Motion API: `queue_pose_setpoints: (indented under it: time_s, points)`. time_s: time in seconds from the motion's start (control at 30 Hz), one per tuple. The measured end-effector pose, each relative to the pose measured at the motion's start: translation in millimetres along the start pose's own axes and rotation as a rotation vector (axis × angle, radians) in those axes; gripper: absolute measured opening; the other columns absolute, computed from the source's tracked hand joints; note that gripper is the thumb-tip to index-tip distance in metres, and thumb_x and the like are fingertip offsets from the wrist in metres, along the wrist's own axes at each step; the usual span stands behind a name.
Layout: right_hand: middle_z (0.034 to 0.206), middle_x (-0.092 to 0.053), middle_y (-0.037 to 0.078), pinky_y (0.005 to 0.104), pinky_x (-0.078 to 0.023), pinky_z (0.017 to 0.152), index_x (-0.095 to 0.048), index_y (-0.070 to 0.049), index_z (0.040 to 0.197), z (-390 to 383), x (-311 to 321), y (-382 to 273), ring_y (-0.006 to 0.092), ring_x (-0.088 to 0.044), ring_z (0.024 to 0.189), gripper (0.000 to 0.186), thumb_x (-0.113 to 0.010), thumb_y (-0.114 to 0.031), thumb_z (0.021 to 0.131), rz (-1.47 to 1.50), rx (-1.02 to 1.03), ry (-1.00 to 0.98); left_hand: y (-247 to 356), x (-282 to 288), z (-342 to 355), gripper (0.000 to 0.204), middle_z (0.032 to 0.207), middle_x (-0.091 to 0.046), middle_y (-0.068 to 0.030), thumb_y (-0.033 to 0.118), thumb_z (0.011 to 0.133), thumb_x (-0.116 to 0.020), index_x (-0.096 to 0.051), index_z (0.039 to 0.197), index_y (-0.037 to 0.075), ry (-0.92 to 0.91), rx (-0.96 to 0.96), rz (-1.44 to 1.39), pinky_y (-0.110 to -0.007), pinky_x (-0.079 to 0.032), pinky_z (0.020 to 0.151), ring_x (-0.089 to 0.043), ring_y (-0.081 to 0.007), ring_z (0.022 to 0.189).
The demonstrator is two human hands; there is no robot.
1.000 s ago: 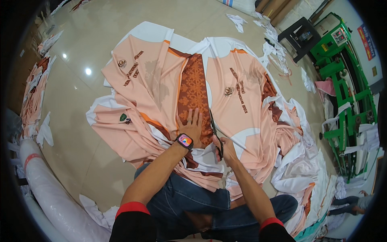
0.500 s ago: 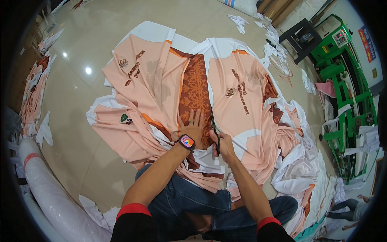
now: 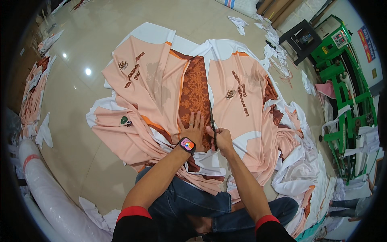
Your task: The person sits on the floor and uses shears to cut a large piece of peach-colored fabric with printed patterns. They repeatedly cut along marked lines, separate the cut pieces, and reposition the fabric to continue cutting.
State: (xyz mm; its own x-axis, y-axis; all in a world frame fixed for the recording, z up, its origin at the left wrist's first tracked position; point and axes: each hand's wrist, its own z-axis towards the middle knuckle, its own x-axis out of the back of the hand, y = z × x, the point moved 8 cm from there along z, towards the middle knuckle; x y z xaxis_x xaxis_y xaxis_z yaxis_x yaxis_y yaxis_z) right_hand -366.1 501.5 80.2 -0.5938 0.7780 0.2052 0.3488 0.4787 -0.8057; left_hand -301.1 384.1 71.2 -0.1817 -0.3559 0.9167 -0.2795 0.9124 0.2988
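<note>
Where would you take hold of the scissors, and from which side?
The scissors are probably best taken by the handles, from the near right. Their blades point up the picture, leaving the handles at the near end, where the right grip holds and partly hides them. The left grip lies flat on the brown panel, so the left side seems less free.

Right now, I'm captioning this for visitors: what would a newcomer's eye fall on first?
Probably the peach-and-white printed fabric spread centrally over the glossy beige tiled floor, with a brown panel of orange floral print down its middle. At that panel's near end, the left hand lies palm-down while the right hand holds dark metal scissors along its right edge. A green metal machine stands far right.
</note>
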Motion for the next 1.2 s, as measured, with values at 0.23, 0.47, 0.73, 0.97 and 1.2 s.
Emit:
queue_pose_setpoints:
  time_s: [0.23, 0.47, 0.73, 0.97, 1.2]
  points:
    - [0.059, -0.052, 0.003, 0.0299, -0.040, 0.035, -0.058, 0.001, 0.086, 20.0, 4.3, -15.1, 0.0149, -0.051, 0.039, 0.070, -0.072, -0.068, 0.086, 0.091, -0.035, -0.026, 4.3, 13.1, -4.1, 0.128, 0.172, -0.002, -0.0163, 0.049, 0.064, -0.078, -0.013, 0.163, 0.002, -0.055, 0.025, 0.050, -0.083, -0.007, 0.110, 0.001, -0.0372, 0.159]
    - [0.059, -0.054, 0.004, 0.0292, -0.041, 0.036, -0.058, -0.002, 0.083, 35.9, -0.1, -26.1, 0.0139, -0.052, 0.040, 0.069, -0.071, -0.069, 0.085, -0.099, 0.035, 0.004, 3.1, 9.8, -2.2, 0.127, 0.173, -0.003, -0.0159, 0.046, 0.064, -0.079, -0.014, 0.163, 0.001, -0.059, 0.034, 0.069, -0.082, -0.010, 0.111, -0.002, -0.0364, 0.159]
    - [0.058, -0.053, 0.003, 0.0293, -0.041, 0.037, -0.058, -0.001, 0.082, 55.1, 0.2, -44.9, 0.0141, -0.051, 0.041, 0.061, -0.080, -0.058, 0.084, 0.132, -0.057, -0.031, 4.6, 11.5, -1.1, 0.130, 0.173, -0.003, -0.0164, 0.051, 0.064, -0.082, -0.015, 0.163, 0.000, -0.024, 0.044, 0.098, -0.083, -0.010, 0.110, -0.001, -0.0364, 0.159]
    - [0.056, -0.051, 0.001, 0.0288, -0.038, 0.035, -0.058, -0.003, 0.082, 68.7, -4.6, -48.1, 0.0136, -0.048, 0.038, 0.067, -0.073, -0.068, 0.085, -0.039, 0.033, 0.010, 5.3, 17.8, -2.8, 0.137, 0.172, -0.003, -0.0173, 0.059, 0.062, -0.084, -0.014, 0.163, -0.001, -0.072, 0.034, -0.009, -0.084, -0.008, 0.109, -0.001, -0.0367, 0.159]
    - [0.055, -0.050, 0.000, 0.0289, -0.037, 0.036, -0.058, -0.003, 0.081, 84.7, 0.3, -60.8, 0.0130, -0.048, 0.039, 0.065, -0.074, -0.066, 0.085, 0.085, 0.013, -0.031, 7.0, 10.3, 0.7, 0.121, 0.172, -0.002, -0.0191, 0.047, 0.072, -0.078, -0.013, 0.162, -0.004, -0.007, 0.043, 0.087, -0.086, -0.004, 0.106, 0.000, -0.0385, 0.159]
